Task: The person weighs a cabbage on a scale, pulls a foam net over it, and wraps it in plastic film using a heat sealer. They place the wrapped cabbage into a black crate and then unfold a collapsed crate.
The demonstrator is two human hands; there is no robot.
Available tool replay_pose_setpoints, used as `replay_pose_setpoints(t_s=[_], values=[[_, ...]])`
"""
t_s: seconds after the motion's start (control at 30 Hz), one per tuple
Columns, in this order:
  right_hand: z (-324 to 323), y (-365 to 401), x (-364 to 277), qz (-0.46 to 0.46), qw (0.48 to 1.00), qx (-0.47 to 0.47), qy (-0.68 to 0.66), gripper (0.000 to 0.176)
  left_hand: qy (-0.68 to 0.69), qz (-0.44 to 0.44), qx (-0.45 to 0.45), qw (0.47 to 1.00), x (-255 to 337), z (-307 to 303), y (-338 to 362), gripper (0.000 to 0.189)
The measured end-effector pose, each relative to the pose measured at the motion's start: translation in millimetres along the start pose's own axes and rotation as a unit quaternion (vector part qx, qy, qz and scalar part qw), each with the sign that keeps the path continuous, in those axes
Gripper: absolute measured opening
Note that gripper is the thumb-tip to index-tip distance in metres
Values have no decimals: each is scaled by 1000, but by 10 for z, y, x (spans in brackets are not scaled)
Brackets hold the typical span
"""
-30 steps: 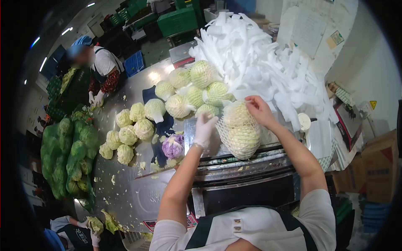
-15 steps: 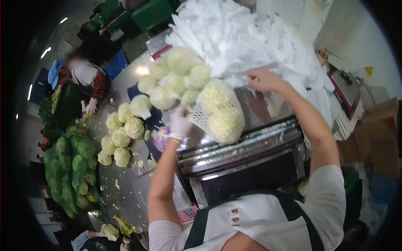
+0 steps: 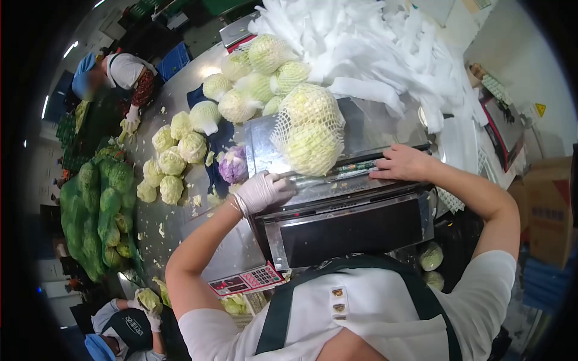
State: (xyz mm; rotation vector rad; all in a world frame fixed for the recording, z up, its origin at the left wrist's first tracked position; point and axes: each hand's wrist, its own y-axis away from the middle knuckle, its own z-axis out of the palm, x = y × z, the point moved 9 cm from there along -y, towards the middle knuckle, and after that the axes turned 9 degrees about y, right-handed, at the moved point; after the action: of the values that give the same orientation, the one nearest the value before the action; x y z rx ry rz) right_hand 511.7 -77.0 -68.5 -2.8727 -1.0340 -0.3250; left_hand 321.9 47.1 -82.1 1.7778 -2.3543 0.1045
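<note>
Two pale cabbages in a white net (image 3: 310,129) lie on the metal plate of a machine (image 3: 265,141) in front of me. My left hand (image 3: 263,191), in a white glove, is at the machine's front left corner, its fingers curled at the end of a patterned roller bar (image 3: 352,170). Bare, my right hand (image 3: 404,163) rests with fingers spread on the right part of that bar. A purple cabbage (image 3: 233,164) sits left of the plate.
Netted cabbages (image 3: 256,87) and bare ones (image 3: 171,161) stand on the metal table (image 3: 153,240). White foam nets (image 3: 361,48) are heaped behind. Green sacks (image 3: 90,216) lie left. Two people (image 3: 123,69), (image 3: 129,328) handle leaves and cabbage. A red-edged scale panel (image 3: 247,280) is near.
Both hands have moved down to the roller bar. My left hand has let go of the net, and the netted pair now lies farther back on the plate.
</note>
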Motion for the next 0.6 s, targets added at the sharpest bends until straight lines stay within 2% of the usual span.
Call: replay_pose_setpoints(t_s=[0.07, 0.1, 0.13, 0.17, 0.2, 0.23, 0.27, 0.3, 0.33, 0.37, 0.4, 0.43, 0.47, 0.5, 0.53, 0.57, 0.6], values=[[74, -21, 2, 54, 997, -14, -49, 15, 44, 0, 67, 997, 33, -116, 63, 26], [111, -39, -17, 80, 994, -19, -74, 10, 53, -95, 1, 994, -102, 63, 162, 16], [13, -45, 68, 145, 981, 44, -124, 12, 147, -171, 61, 972, -149, 63, 292, 8], [37, 12, 123, 217, 955, 23, -200, 14, 238, -243, 122, 932, -192, 80, 444, 3], [143, 76, 72, 249, 914, -41, -318, 17, 354, -267, 132, 887, -92, 22, 492, 6], [21, 103, 5, 243, 897, -55, -366, 21, 465, -283, 140, 827, 39, -90, 528, 10], [-204, 123, 18, 255, 864, -30, -433, 20, 628, -298, 191, 693, 78, -103, 615, 8], [-381, 125, 2, 261, 792, -38, -550, 19, 705, -298, 243, 597, 112, -303, 661, 4], [-636, 91, -18, 248, 732, -30, -633, 17, 794, -255, 293, 467, 162, -489, 692, 2], [-961, 37, 93, 208, 719, 39, -662, 16, 739, -329, 359, 465, 110, -807, 801, 5], [-1256, 1, 229, 166, 699, 106, -687, 14, 715, -284, 478, 425, -19, -1060, 949, 5], [-1515, -33, 366, 124, 673, 173, -708, 14, 807, -80, 453, 370, -119, -1375, 849, 6], [-1644, -69, 608, 175, 689, 214, -670, 13, 863, -25, 480, 159, -349, -1390, 894, 10], [-1733, -127, 882, 225, 702, 254, -626, 13, 717, 16, 554, 423, -585, -1758, 862, 19], [-1780, -310, 1088, 229, 824, 246, -456, 18, 662, -88, 530, 523, -817, -1779, 692, 37], [-1709, -490, 1263, 221, 911, 229, -263, 27, 507, -184, 463, 703, -982, -1785, 453, 48], [-1361, -654, 1387, 209, 958, 170, -102, 41, 338, -212, 353, 846, -1049, -1735, 197, 57]])
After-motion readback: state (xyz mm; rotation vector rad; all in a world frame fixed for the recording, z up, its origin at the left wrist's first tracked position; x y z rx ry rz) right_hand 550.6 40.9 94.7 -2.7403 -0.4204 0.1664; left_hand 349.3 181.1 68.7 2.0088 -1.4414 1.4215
